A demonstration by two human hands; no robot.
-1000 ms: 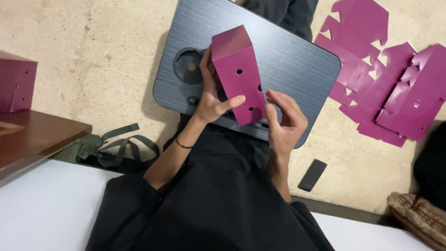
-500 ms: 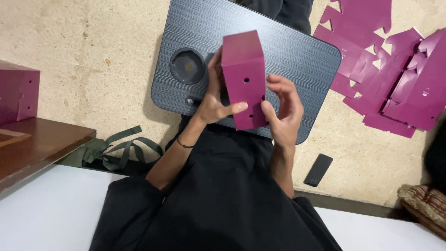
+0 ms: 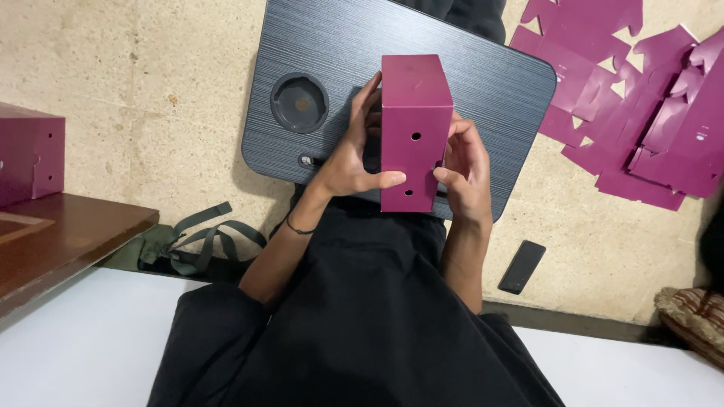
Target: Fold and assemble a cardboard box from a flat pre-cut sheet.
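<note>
Head view, box: a purple box [image 3: 413,132] stands up tall between two hands, over the near edge of a dark tray. It has small round holes on the side that faces us.
Head view, left hand: the left hand [image 3: 354,154] holds the left side of the box. Its thumb lies across the front, low down, and its fingers go behind.
Head view, right hand: the right hand [image 3: 464,169] holds the right side of the box, fingers curled on the edge.
Head view, tray: the dark tray [image 3: 498,83] lies on the floor, past the person's lap. It has a round cup hole [image 3: 299,103] on its left part.
Head view, flat pieces: flat purple cardboard pieces [image 3: 633,105] lie in a pile on the floor, far right.
Head view, other box: one more purple box [image 3: 30,154] stands at the far left, above a brown wooden table [image 3: 60,241].
Head view, phone: a black phone [image 3: 522,266] lies on the floor, right of the right arm.
Head view, bag: a green strap bag [image 3: 188,245] lies on the floor, left of the left arm.
</note>
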